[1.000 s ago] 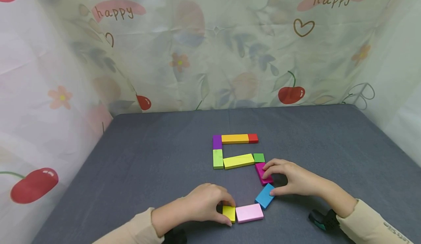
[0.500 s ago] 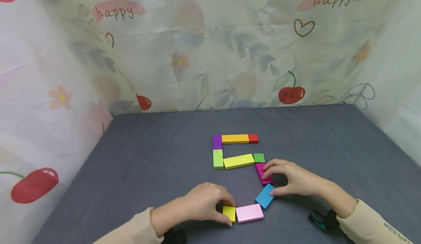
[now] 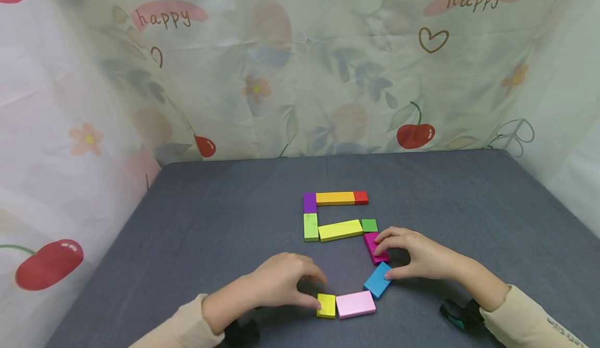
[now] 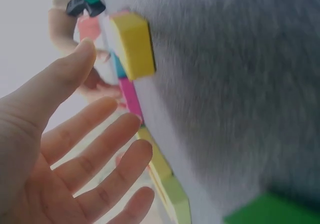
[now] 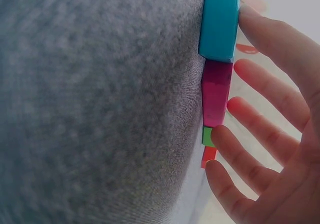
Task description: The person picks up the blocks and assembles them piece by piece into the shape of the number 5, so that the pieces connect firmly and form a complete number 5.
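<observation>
Left hand point(image 3: 276, 284) beside yellow block point(image 3: 326, 305) (right hand point(image 3: 412, 257) touches blue block point(image 3: 377, 279))

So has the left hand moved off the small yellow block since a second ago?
Yes. The left hand has drawn back leftward, uncovering the small yellow block, which stays against the flat pink block.

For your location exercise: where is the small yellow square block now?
In the head view, the small yellow square block lies low centre, touching the pink rectangular block, beside the left hand.
</observation>
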Motion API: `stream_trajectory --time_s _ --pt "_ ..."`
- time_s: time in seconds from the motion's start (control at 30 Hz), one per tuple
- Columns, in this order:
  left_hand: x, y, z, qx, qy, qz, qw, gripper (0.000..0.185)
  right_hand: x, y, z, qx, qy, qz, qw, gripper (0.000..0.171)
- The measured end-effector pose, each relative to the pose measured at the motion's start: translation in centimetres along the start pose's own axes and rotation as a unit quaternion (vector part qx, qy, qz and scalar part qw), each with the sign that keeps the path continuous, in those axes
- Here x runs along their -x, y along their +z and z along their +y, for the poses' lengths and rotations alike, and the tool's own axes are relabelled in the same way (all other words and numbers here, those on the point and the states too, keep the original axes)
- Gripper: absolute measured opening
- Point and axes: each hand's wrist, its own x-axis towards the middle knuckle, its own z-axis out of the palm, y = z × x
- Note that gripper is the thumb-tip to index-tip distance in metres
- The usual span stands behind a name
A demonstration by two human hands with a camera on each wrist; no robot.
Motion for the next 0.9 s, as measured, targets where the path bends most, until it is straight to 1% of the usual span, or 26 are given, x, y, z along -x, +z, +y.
stream_trajectory --time_s 0.1,0.2,0.33,0.4,0.53,0.67,0.9 --pt "0.5 -0.5 -0.6 0.004 -0.012 -0.006 0.9999 0.037 0.0 0.0 0.0 0.000 0.003 -0.001 1.000 0.035" --pt "1.1 -1.0 -1.4 0.014 -0.015 -0.016 0.9997 0.041 0.0 0.0 0.1 0.000 0.007 -0.004 1.000 0.036" --pt "2.1 -1.5 -2.6 0.036 -0.013 -0.037 0.9986 0.045 0.0 0.0 0.2 0.000 0.007 -0.005 1.000 0.036" --pt "2.5 -1.8 -3.2 0.049 -0.018 -0.048 0.9975 0.047 0.0 0.0 0.2 0.001 0.005 -0.004 1.000 0.035" --pt "3.4 -2.2 -4.3 0.075 -0.030 -0.055 0.9952 0.048 0.0 0.1 0.3 0.002 -0.001 0.000 1.000 0.034" --pt "4.4 -2.4 -5.2 0.096 -0.025 -0.054 0.9936 0.046 0.0 0.1 0.3 0.000 -0.001 0.000 1.000 0.034" --pt "5.7 -2.4 -6.5 0.113 -0.014 -0.061 0.9916 0.043 0.0 0.1 0.3 0.001 0.002 -0.002 1.000 0.035"
